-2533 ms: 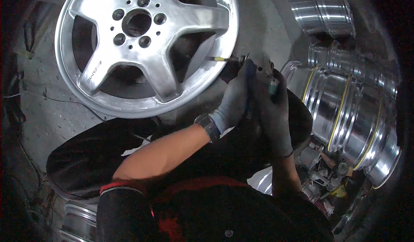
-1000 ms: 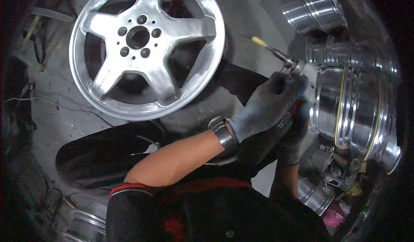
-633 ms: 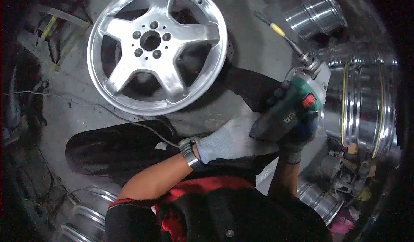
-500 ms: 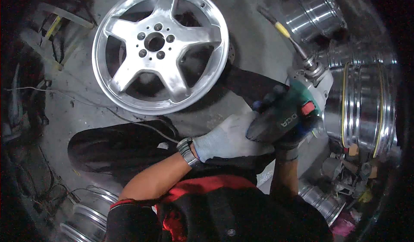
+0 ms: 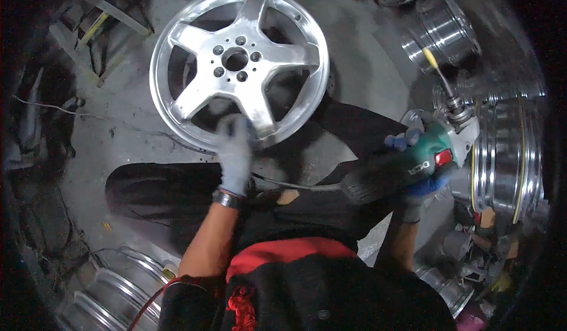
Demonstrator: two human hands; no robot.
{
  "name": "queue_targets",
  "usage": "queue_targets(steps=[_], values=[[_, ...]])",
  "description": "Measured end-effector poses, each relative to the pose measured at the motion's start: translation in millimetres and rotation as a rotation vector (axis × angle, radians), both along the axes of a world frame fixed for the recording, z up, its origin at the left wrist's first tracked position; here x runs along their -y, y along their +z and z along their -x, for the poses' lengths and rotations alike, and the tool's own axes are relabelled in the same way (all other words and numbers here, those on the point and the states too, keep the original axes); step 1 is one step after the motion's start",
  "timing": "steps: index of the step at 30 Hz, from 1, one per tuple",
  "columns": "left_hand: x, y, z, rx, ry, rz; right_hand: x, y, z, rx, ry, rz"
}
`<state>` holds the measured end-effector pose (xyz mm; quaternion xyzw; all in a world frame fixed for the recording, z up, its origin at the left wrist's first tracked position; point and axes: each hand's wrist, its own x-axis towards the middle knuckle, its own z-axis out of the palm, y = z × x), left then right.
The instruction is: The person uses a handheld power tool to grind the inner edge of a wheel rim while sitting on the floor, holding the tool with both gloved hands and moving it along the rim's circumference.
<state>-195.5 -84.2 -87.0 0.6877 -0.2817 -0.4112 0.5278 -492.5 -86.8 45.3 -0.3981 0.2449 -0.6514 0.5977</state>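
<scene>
My right hand [image 5: 433, 183], in a blue-and-dark glove, wraps round a green and black electric grinder [image 5: 384, 176] with a red switch. From the grinder's metal head a thin shaft [image 5: 446, 84] sticks out, tipped in yellow. My left hand [image 5: 235, 160], in a pale work glove, reaches to the near edge of a shiny five-spoke alloy wheel [image 5: 254, 92]. Its fingers are smeared by motion and overlap the rim; whether they touch it I cannot make out. The grinder's cord [image 5: 295, 184] runs left from its back end, past my left wrist.
My crossed legs [image 5: 159, 198] lie between me and the wheel. Several polished wheel rims [image 5: 502, 154] stand at the right, with more rims [image 5: 124, 289] at the lower left. A metal frame [image 5: 97, 36] sits at the far left. Small scrap [image 5: 472, 242] litters the lower right.
My left hand has let go of the grinder's rear end and swung left and forward to the wheel's edge. My right hand has carried the grinder slightly to the right.
</scene>
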Motion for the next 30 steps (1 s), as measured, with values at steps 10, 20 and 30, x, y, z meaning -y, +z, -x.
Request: queue_targets(steps=[10, 20, 30], values=[[3.7, -87.4, -130.1, -0.062, 0.688, -0.167, 84.4, -13.9, 15.6, 0.264, 0.293, 0.177], [0.1, -92.5, -134.2, 0.115, 0.325, -0.283, 71.8, -41.2, -3.6, 0.24, 0.315, 0.1], [3.7, -93.1, -131.5, -0.122, 0.377, -0.099, 57.4, -40.7, -18.9, 0.164, 0.19, -0.087]])
